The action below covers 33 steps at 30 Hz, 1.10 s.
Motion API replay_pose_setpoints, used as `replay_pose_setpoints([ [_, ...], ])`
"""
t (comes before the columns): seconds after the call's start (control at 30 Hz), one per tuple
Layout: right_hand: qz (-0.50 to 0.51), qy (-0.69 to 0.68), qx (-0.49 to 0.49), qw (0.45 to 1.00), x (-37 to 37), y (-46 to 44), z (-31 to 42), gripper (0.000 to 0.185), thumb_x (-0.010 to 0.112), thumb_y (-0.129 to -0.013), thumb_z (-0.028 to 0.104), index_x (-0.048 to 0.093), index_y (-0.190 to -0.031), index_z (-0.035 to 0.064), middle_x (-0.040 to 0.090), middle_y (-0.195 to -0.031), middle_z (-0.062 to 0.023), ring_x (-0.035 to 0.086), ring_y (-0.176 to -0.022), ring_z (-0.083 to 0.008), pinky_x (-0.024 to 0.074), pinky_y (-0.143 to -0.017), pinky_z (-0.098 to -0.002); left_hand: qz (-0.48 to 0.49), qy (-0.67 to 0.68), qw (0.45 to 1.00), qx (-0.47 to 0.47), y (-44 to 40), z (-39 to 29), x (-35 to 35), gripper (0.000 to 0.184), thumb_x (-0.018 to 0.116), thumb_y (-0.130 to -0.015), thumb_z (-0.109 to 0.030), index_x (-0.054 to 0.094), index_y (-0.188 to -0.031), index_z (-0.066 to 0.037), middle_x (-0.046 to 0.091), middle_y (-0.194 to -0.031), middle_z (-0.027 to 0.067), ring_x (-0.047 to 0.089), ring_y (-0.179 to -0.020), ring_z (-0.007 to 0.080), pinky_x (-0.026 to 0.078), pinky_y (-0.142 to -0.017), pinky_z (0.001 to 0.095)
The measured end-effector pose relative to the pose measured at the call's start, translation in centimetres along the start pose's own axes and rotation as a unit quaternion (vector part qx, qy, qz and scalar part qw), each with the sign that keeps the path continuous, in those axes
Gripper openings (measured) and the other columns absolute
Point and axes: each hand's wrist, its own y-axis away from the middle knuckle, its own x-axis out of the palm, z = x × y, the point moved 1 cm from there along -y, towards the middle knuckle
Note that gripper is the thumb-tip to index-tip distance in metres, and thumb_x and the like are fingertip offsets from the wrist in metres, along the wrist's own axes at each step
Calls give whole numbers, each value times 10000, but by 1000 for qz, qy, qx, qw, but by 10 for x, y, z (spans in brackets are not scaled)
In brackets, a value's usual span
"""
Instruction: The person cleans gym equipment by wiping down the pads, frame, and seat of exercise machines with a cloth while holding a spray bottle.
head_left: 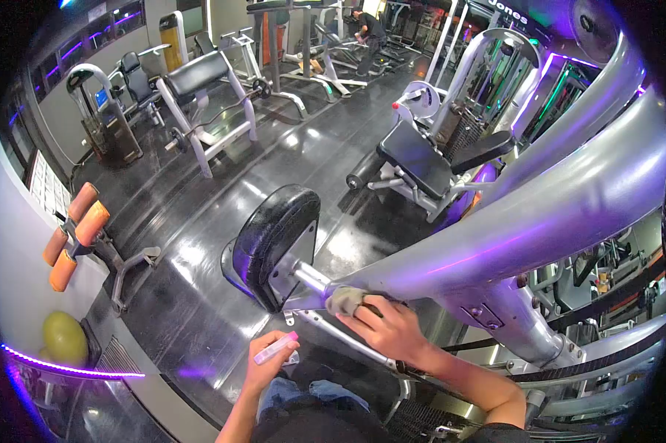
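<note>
In the head view, my left hand [270,362] is closed around a small clear bottle with a pink top [277,348], held low in front of my body. My right hand [392,328] grips a crumpled greyish-tan cloth [345,301]. That cloth presses against the silver frame of a machine, where a chrome post [311,277] meets it. A black padded cushion [277,236] is fixed to the post's far end, just beyond my hands. The palm side of my right hand is hidden.
A thick silver machine arm [525,199] sweeps across the right side. Ahead stand a black bench machine [418,159] and a preacher curl bench [200,77] with a bar. Orange foam rollers [91,224] and a green ball [65,338] are at left. Another person [370,33] bends over equipment far back.
</note>
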Motion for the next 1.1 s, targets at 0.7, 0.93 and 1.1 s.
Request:
replay_pose_setpoints([
  [0.7,-259,-172,224,924,125,99,31,335,853,-606,122,735,-887,262,563,-1016,-35,582,-929,-298,523,-736,-413,-56,7,998,-13,1,11,20,192,741,-896,-222,709,-854,-37,615,-695,-43,520,-617,17,382,-547,196],
  [0.93,-150,-406,430,793,184,97,64,259,745,-711,56,659,-952,96,572,-1071,-135,589,-968,-342,490,-852,-431,-53,-12,998,-24,1,11,28,194,740,-894,-222,710,-846,-36,620,-692,-34,529,-619,23,391,-548,200],
  [1.1,-340,-413,488,690,131,78,63,213,568,-757,-25,545,-965,17,512,-1004,-110,525,-961,-240,409,-921,-358,-62,-4,998,-20,4,15,26,193,745,-892,-224,710,-849,-39,620,-689,-36,532,-617,23,393,-544,199],
])
